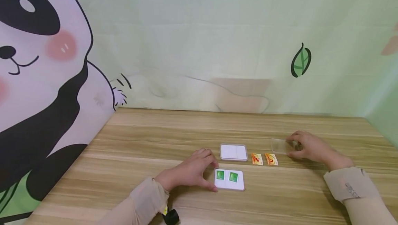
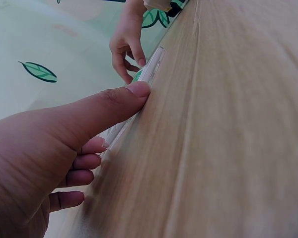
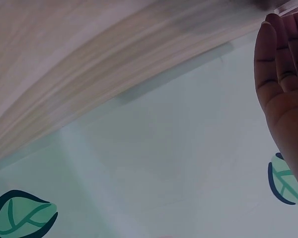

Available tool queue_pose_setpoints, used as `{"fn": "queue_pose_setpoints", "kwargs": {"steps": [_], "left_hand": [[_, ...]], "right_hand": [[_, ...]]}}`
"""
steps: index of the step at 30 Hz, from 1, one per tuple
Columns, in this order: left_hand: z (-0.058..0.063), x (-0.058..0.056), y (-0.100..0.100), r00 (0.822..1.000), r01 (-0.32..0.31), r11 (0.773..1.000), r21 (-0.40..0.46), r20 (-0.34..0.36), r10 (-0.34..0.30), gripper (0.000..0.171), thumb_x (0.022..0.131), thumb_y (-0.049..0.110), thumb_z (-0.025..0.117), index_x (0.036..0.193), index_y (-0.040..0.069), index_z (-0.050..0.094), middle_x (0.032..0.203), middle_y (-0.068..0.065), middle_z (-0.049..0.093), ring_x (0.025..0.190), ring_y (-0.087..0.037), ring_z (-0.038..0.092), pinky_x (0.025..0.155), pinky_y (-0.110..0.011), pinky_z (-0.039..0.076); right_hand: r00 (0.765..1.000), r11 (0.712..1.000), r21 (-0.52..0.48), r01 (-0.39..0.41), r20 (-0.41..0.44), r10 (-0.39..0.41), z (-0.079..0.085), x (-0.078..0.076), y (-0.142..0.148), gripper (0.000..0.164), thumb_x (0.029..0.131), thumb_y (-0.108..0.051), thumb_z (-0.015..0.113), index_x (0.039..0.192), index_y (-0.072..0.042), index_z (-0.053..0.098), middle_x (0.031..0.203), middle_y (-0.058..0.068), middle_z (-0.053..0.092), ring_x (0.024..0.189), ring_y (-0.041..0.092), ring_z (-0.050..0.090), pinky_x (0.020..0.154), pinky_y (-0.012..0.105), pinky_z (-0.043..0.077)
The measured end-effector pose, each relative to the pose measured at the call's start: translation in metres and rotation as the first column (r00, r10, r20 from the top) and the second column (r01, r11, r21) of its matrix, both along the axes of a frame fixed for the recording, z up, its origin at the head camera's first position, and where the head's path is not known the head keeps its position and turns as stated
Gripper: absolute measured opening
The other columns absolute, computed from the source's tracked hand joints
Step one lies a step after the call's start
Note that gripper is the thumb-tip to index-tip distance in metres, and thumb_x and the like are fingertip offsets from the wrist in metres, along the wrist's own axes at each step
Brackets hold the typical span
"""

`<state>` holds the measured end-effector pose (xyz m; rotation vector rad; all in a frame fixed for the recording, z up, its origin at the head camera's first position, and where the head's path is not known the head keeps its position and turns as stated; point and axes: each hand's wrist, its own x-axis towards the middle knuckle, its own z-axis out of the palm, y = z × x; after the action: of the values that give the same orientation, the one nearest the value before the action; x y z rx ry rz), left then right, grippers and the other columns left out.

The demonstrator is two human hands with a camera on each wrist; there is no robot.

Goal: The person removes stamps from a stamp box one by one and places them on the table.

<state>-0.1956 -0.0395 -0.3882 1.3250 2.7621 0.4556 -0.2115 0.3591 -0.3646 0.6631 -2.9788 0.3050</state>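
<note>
The left hand (image 1: 192,169) has its thumb and forefinger curled round the left end of a shallow white rectangular case with rounded corners and a clear rim (image 1: 240,180), thumb at the near corner, forefinger at the far one. That hold leaves the white face uncovered and, I'd judge, keeps the case from sliding. The case lies on the wood-grain tabletop (image 1: 93,183), just right of those fingertips, with a small green square (image 1: 220,175) and a tilted green square (image 1: 233,177) side by side on it.

Over to the right, the right hand (image 1: 311,148) grips the right end of a see-through rectangular plastic piece (image 1: 279,146), which reaches leftward from the fingers; holding it by its edges probably spares its flat face. From here I can't tell whether it rests flat or is slightly raised.

Between the hands, well within reach of both, lie two orange-and-yellow squares (image 1: 257,159) (image 1: 271,159), near that clear piece. Left of them sits a second white case with a clear rim (image 1: 233,152), behind the held one and apart from it.
</note>
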Motion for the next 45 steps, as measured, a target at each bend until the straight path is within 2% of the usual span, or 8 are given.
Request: {"fn": "queue_pose_setpoints", "kwargs": {"steps": [13,17,28,34,41,45], "left_hand": [[-0.0003,0.0020,-0.0023,1.000,-0.010,1.000,0.013,0.004,0.010,0.059,0.068,0.052,0.081,0.110,0.015,0.061,0.108,0.006,0.053,0.107,-0.011,0.046,0.104,-0.031,0.037],[-0.0004,0.0017,-0.0021,1.000,-0.005,1.000,0.011,-0.003,0.005,0.059,0.068,0.053,0.081,0.109,0.016,0.061,0.108,0.006,0.053,0.108,-0.011,0.046,0.105,-0.031,0.037],[-0.0016,-0.0007,-0.0004,1.000,0.016,1.000,0.012,-0.017,-0.016,0.058,0.069,0.054,0.080,0.109,0.016,0.060,0.108,0.006,0.053,0.108,-0.011,0.046,0.102,-0.030,0.037],[-0.0016,-0.0007,-0.0005,1.000,0.014,1.000,0.007,-0.005,-0.014,0.058,0.070,0.055,0.079,0.109,0.017,0.060,0.108,0.007,0.052,0.107,-0.009,0.045,0.101,-0.028,0.039],[-0.0030,-0.0013,-0.0020,1.000,0.018,1.000,0.011,-0.011,-0.018,0.058,0.070,0.055,0.079,0.109,0.017,0.060,0.108,0.007,0.052,0.106,-0.009,0.045,0.100,-0.028,0.039],[-0.0026,-0.0017,-0.0032,1.000,0.023,1.000,0.011,-0.006,-0.023,0.059,0.070,0.055,0.079,0.109,0.016,0.060,0.108,0.006,0.052,0.106,-0.010,0.045,0.099,-0.028,0.039]], "right_hand": [[1.000,1.000,-0.006,0.000,0.009,0.000,0.0022,-0.0028,-0.0029,0.053,0.076,-0.034,0.078,0.111,0.003,0.066,0.105,0.018,0.064,0.090,0.027,0.060,0.081,0.047,0.050],[1.000,1.000,-0.014,0.011,0.015,-0.011,0.0023,-0.0004,-0.0032,0.056,0.075,-0.035,0.078,0.112,0.004,0.066,0.100,0.016,0.063,0.085,0.022,0.057,0.077,0.043,0.050],[0.997,0.998,-0.032,0.056,0.045,-0.055,0.0019,0.0033,0.0004,0.061,0.076,-0.038,0.078,0.116,0.006,0.064,0.095,0.012,0.061,0.082,0.019,0.055,0.071,0.036,0.048],[0.997,0.997,-0.035,0.064,0.037,-0.063,0.0033,0.0039,-0.0002,0.061,0.078,-0.038,0.077,0.116,0.008,0.062,0.096,0.014,0.061,0.082,0.021,0.058,0.071,0.038,0.050],[0.996,0.995,-0.060,0.085,0.018,-0.085,0.0071,0.0051,-0.0048,0.055,0.086,-0.034,0.069,0.119,0.009,0.060,0.107,0.023,0.062,0.092,0.032,0.062,0.081,0.050,0.051],[0.995,0.993,-0.077,0.095,0.013,-0.094,0.0067,0.0053,-0.0082,0.052,0.089,-0.032,0.067,0.120,0.009,0.058,0.103,0.022,0.063,0.090,0.033,0.062,0.079,0.050,0.051]]}}
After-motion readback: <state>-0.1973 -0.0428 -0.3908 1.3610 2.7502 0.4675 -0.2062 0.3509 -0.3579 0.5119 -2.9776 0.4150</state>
